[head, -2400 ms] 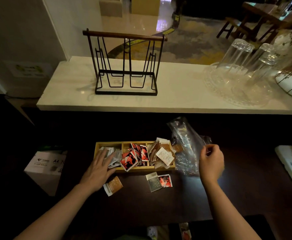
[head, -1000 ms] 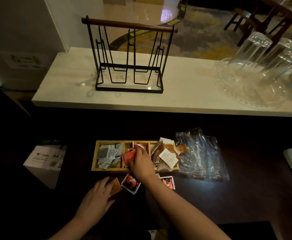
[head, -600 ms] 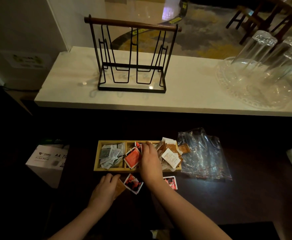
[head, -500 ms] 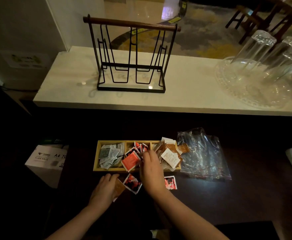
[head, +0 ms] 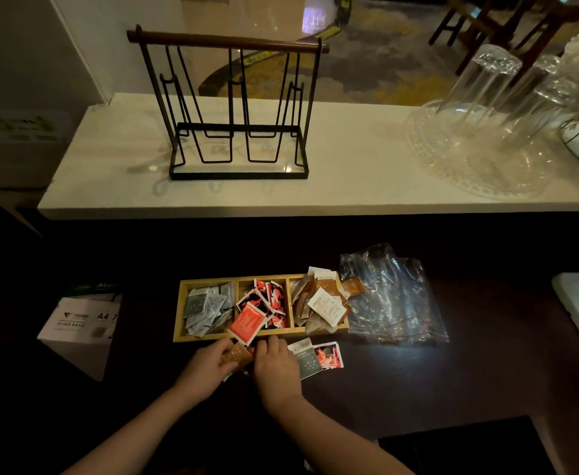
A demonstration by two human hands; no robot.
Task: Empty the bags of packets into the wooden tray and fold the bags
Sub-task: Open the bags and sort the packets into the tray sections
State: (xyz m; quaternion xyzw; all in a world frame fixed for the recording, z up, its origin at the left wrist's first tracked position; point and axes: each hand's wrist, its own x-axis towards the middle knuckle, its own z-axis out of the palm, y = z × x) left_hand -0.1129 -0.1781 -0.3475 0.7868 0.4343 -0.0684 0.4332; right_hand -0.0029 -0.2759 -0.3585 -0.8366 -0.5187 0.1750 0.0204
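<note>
A long three-compartment wooden tray (head: 212, 335) sits on the dark tabletop (head: 418, 382). Its left compartment holds grey and white packets (head: 205, 305), the middle one red, black and white packets (head: 266, 301), the right one brown and white packets (head: 319, 299) piled above the rim. A large orange-red packet (head: 247, 323) leans over the tray's near wall at the middle compartment.

Just in front of the tray, the left hand (head: 202, 368) pinches a small brown dotted packet (head: 236, 355) between thumb and fingers. The right hand (head: 276, 366) lies beside it, fingers curled down onto the tabletop next to that packet; whether it holds anything I cannot tell. Right of this hand, a grey-green packet (head: 304, 359) and a red and black packet (head: 329, 354) lie loose on the tabletop.

Crumpled clear plastic bags (head: 391, 299) lie flat just right of the tray, unfolded, with one brown packet (head: 354, 286) at their left edge.

Behind, a pale stone counter (head: 350, 173) carries a black wire rack with a wooden top bar (head: 233, 108) and upturned clear glasses (head: 487, 84) on a glass tray (head: 428, 159). A white A4 paper box (head: 79, 323) stands at far left
</note>
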